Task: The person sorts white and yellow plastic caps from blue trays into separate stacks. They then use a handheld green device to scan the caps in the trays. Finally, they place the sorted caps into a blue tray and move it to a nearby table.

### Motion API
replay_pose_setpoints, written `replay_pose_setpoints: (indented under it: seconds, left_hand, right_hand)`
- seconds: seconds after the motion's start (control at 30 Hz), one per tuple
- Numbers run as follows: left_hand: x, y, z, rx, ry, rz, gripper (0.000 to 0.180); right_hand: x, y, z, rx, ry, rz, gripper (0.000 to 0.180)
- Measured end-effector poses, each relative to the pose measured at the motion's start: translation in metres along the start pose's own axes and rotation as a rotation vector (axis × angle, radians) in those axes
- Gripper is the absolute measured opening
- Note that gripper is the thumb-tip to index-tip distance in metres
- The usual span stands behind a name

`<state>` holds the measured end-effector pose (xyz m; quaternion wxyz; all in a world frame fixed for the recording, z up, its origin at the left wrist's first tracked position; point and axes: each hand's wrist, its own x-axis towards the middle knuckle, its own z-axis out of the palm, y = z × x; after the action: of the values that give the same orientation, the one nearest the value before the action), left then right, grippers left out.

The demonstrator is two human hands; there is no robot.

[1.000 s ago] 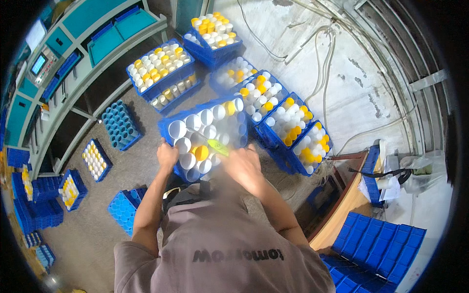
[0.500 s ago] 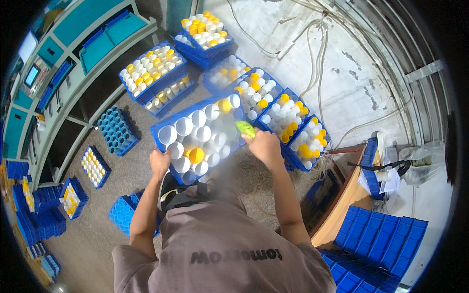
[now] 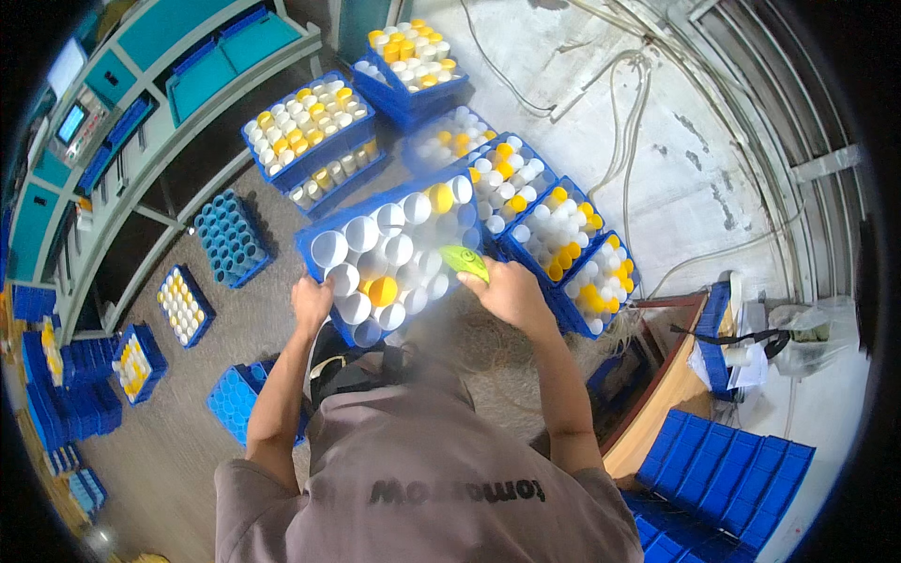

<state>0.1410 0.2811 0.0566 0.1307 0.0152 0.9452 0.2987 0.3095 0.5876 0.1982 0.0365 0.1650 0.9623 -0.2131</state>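
My left hand (image 3: 312,302) is closed on the near left edge of a blue crate (image 3: 315,228), which I hold tilted in front of me. Inside the crate stand hollow tubes, mostly white, with a few yellow ones such as the yellow tube (image 3: 383,291); their open ends face me. In my right hand (image 3: 510,293) is a lime-green, flat, pointed object (image 3: 464,262), pinched between thumb and fingers. Its tip lies over the tubes at the crate's right side. A hazy patch in the picture blurs that side, so whether it touches them I cannot tell.
Blue crates of white and yellow tubes (image 3: 557,230) line the wall at right; others stand stacked (image 3: 310,127) behind. On the floor at left sit a crate of blue tubes (image 3: 228,237) and smaller filled crates. A teal machine (image 3: 169,52) runs along the left; empty blue crates (image 3: 727,469) lie lower right.
The lime-green object has moved left across the crate, its tip now further over the tubes. My left hand keeps its grip. The whole view has shifted slightly.
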Motion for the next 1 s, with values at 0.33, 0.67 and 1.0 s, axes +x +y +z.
replay_pose_setpoints:
  seconds: [0.33, 0.67, 1.0]
  left_hand:
    - [0.060, -0.025, 0.007, -0.062, -0.022, -0.227, 0.050]
    - [0.092, -0.059, 0.000, -0.438, 0.037, -0.177, 0.030]
    - [0.207, -0.089, -0.037, -0.979, 0.131, -0.272, 0.037]
  right_hand:
    - [-0.058, -0.027, -0.033, -0.219, -0.178, -0.212, 0.046]
    - [0.020, 0.024, -0.056, -0.414, 0.094, 0.141, 0.045]
    - [0.193, -0.010, -0.028, -0.430, 0.012, 0.138, 0.042]
